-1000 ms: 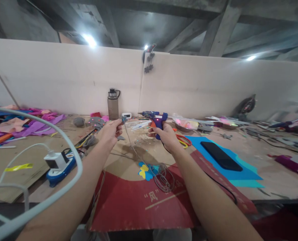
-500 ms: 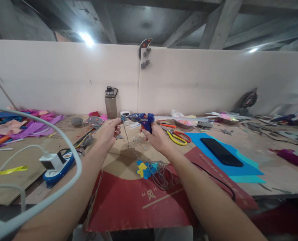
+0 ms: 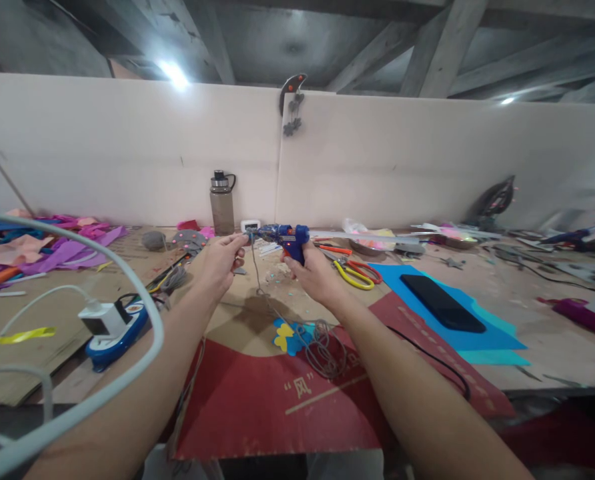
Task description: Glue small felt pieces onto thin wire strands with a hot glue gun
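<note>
My right hand (image 3: 313,270) is wrapped round the grip of a blue hot glue gun (image 3: 294,244), its nozzle pointing left. A long translucent glue stick (image 3: 357,235) runs out of its back. Between the fingertips of my left hand (image 3: 222,261) is a small blue piece (image 3: 251,235), mostly covered by the fingers. It is right at the nozzle; I cannot tell whether they touch. From it a grey cord (image 3: 256,270) hangs down to a loose tangle (image 3: 326,357) on the cardboard. Blue and yellow flower-shaped cutouts (image 3: 285,338) lie beside the tangle.
Yellow-handled pliers (image 3: 353,276) and orange-handled tools lie right of the glue gun. A black phone (image 3: 442,303) rests on blue sheets (image 3: 487,341). At left are a blue power strip (image 3: 115,341), a thick white cable (image 3: 150,303) in front, and colourful scraps. A bottle (image 3: 222,210) stands behind.
My left hand has shifted slightly right, bringing the small blue piece closer to the nozzle. The cord has moved with it. My right hand keeps the glue gun almost still.
</note>
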The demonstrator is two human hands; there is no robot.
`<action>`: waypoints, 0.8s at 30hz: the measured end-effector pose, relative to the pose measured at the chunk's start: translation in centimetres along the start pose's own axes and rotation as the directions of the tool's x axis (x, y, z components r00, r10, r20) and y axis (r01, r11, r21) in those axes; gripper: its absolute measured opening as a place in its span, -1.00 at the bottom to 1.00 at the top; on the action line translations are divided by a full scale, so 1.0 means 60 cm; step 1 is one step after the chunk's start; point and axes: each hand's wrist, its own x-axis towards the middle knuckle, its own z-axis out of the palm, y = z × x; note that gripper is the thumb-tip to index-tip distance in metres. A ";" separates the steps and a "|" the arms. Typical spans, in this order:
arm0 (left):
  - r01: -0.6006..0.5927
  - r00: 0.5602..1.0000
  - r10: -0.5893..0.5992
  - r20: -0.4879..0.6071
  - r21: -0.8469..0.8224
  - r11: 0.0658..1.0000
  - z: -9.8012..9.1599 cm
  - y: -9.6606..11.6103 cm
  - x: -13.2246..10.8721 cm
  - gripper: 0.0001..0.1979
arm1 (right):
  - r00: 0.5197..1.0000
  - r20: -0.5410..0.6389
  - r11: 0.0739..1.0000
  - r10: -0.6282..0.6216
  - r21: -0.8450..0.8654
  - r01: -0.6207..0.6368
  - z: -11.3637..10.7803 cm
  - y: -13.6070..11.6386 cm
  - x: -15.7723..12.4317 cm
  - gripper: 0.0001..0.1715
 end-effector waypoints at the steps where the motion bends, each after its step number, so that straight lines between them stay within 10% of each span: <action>1: -0.006 1.000 0.006 0.004 0.007 1.000 0.000 0.001 0.000 -0.73 | 1.000 0.001 1.000 -0.005 -0.003 0.005 0.000 0.001 0.000 -0.79; 24: -0.053 0.998 0.054 -0.025 0.043 0.998 0.004 -0.001 -0.003 -0.72 | 0.994 -0.045 0.989 -0.103 -0.108 0.098 -0.002 0.000 -0.004 -0.71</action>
